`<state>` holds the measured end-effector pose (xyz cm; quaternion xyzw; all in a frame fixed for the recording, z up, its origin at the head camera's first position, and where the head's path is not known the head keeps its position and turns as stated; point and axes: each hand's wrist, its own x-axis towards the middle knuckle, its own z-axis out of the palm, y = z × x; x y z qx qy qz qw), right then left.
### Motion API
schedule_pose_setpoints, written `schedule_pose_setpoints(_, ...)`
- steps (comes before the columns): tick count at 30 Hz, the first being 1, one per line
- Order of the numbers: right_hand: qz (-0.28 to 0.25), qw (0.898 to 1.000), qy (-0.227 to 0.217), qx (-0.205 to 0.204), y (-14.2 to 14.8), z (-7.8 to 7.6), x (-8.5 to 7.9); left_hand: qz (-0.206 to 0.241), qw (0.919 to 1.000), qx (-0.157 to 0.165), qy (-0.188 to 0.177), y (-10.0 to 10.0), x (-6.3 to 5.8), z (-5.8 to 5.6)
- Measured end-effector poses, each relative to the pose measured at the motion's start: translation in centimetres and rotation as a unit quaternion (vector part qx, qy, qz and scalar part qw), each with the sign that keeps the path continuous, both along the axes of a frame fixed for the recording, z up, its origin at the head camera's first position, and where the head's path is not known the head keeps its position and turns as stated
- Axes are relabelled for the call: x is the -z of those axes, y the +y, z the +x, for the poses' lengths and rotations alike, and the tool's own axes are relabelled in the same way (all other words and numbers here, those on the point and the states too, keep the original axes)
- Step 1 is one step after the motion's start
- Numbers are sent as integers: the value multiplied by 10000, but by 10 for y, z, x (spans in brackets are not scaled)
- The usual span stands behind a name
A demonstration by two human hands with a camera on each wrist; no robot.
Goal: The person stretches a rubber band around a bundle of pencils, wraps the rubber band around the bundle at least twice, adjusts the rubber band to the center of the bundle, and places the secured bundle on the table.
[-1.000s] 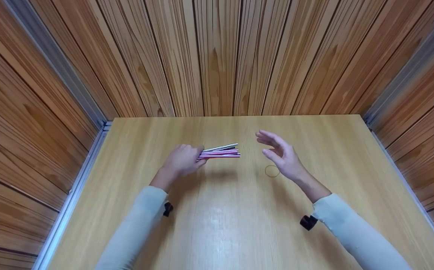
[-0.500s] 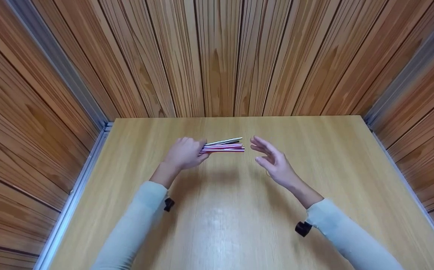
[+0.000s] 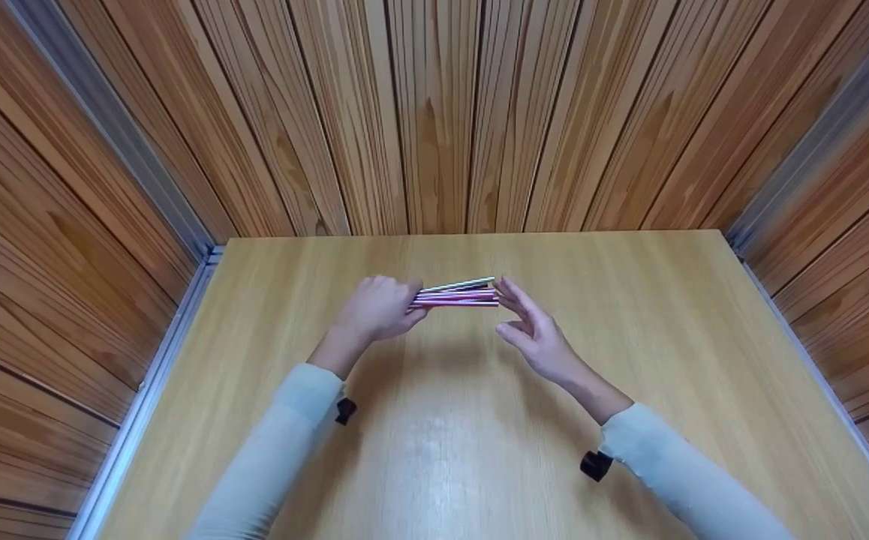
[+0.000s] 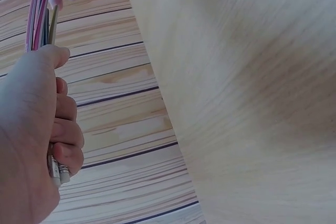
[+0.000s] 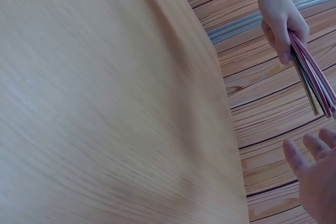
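My left hand (image 3: 377, 309) grips a bundle of several pencils (image 3: 455, 296) above the table, their far ends pointing right. The bundle has pink, dark and gold-coloured shafts. In the left wrist view, its eraser ends (image 4: 59, 171) poke out below the curled fingers. My right hand (image 3: 545, 346) is held up at the free ends of the pencils, its fingers extended and slightly spread, thumb apart and lower. From the right wrist, the fingers (image 5: 296, 158) appear just below the pencil ends, with nothing held. The thin ring seen earlier is out of sight.
A light wooden table (image 3: 434, 450) lies under both hands. Wood-plank walls (image 3: 434, 112) rise behind it and at both sides, with metal rails (image 3: 142, 405) along the side edges. Each wrist carries a small black camera (image 3: 596, 466).
The right hand has moved left to the pencil ends, and the left hand has shifted slightly right and away with the bundle. A thin yellowish ring near the right hand has gone from view.
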<state>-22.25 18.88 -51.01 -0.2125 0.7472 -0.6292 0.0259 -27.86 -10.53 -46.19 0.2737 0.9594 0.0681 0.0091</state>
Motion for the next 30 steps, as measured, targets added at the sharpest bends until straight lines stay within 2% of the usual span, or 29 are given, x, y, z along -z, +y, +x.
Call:
schedule_pose_setpoints(7, 228, 9995, -97, -179, -5, 4, 2, -60, 9998, 116, 118, 5, 1, 3)
schedule_pose_setpoints(12, 251, 9993, 31, -286, -6, 4, 4, -197, 9993, 212, 254, 8, 1, 5)
schedule_pose_setpoints(17, 202, 9990, 134, -367, -6, 5, 6, -256, 9989, 329, 198, 11, 2, 4)
schedule_pose_setpoints(26, 112, 9995, 1, -298, -8, 11, 10, -125, 9993, 85, 340, 8, 0, 3)
schedule_pose_setpoints(30, 98, 9995, -57, -299, -10, 12, 9, -58, 9996, 112, 267, 12, -1, 5)
